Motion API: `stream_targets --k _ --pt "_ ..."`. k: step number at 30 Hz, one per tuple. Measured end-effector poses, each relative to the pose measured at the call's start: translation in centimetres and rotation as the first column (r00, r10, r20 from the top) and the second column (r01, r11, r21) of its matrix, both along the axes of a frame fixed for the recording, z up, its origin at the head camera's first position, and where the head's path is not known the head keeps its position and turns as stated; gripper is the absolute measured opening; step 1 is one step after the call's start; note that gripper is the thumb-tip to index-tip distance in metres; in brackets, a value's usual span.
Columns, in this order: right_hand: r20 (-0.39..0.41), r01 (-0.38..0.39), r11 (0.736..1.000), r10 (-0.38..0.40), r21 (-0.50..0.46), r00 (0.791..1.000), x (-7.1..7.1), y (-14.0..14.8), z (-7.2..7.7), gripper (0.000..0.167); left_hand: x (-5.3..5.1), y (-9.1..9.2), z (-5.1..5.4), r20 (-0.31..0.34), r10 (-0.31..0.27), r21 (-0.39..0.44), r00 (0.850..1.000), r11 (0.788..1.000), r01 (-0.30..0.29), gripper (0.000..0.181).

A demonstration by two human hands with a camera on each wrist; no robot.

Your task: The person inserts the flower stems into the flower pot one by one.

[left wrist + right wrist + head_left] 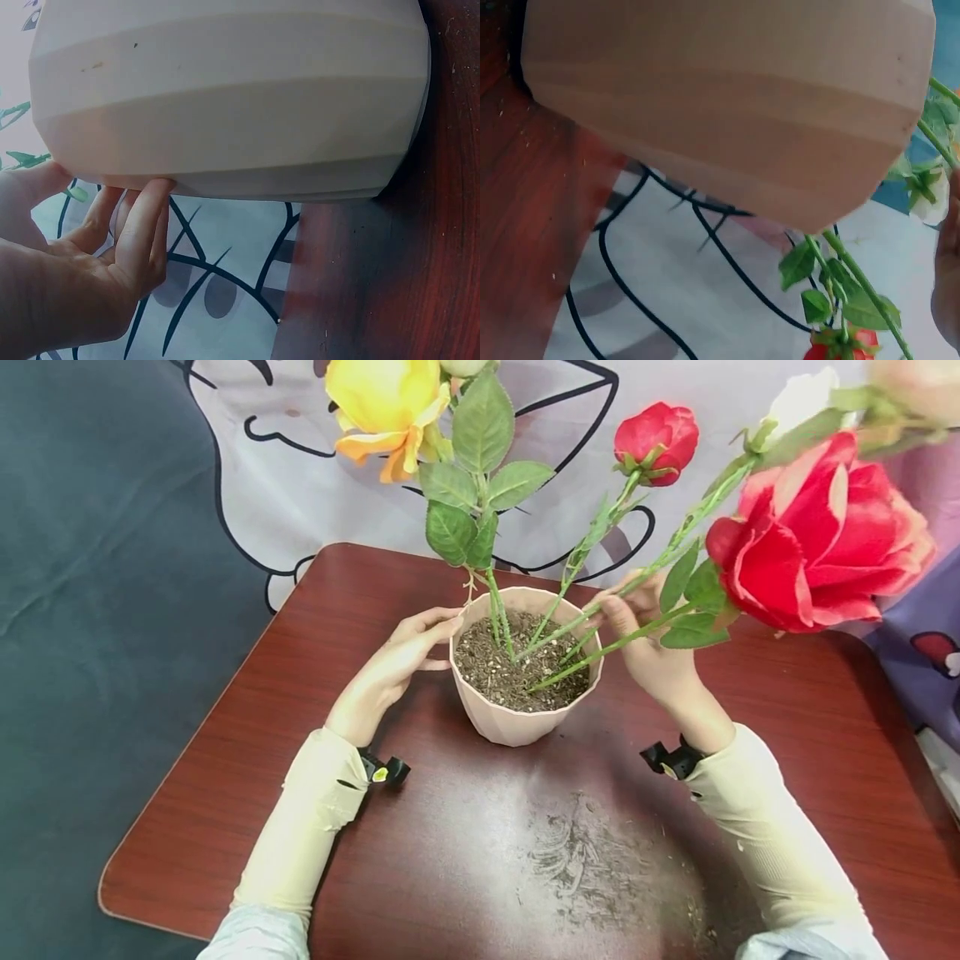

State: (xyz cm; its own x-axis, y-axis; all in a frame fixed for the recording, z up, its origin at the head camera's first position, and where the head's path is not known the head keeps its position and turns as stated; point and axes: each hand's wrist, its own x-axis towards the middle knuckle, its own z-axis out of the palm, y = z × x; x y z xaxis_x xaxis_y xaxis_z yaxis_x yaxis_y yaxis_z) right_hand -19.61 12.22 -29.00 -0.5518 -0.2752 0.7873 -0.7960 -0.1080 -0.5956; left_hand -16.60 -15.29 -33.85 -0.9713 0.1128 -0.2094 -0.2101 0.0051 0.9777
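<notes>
A pale pink faceted flower pot filled with dark soil stands on the table. My left hand touches its left side; in the left wrist view the thumb lies by the rim and the fingertips press the outer wall. At the pot's right, my right hand pinches a green flower stem between thumb and fingers; it slants up toward a white rose. Other stems in the soil bear a yellow rose, a small red rose and a large red rose.
Loose soil is smeared over the reddish-brown table in front of the pot. Behind hangs a white cloth with black cartoon lines. The large red rose leans out over the right forearm's side. A dark green surface lies at the left.
</notes>
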Motion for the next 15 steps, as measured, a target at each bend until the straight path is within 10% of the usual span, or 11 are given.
stream_targets --k 5,15 --pt "-0.031 -0.096 0.975 0.104 0.198 0.994 -0.8 -0.8 -0.4 0.021 -0.1 0.0 0.1 -0.006 0.002 0.008 1.000 1.000 -0.002 0.041" --pt "-0.199 -0.007 0.893 0.108 0.449 0.974 -1.1 -1.9 -0.3 0.013 0.0 -0.1 -0.1 0.006 0.005 0.010 1.000 1.000 -0.005 0.041"
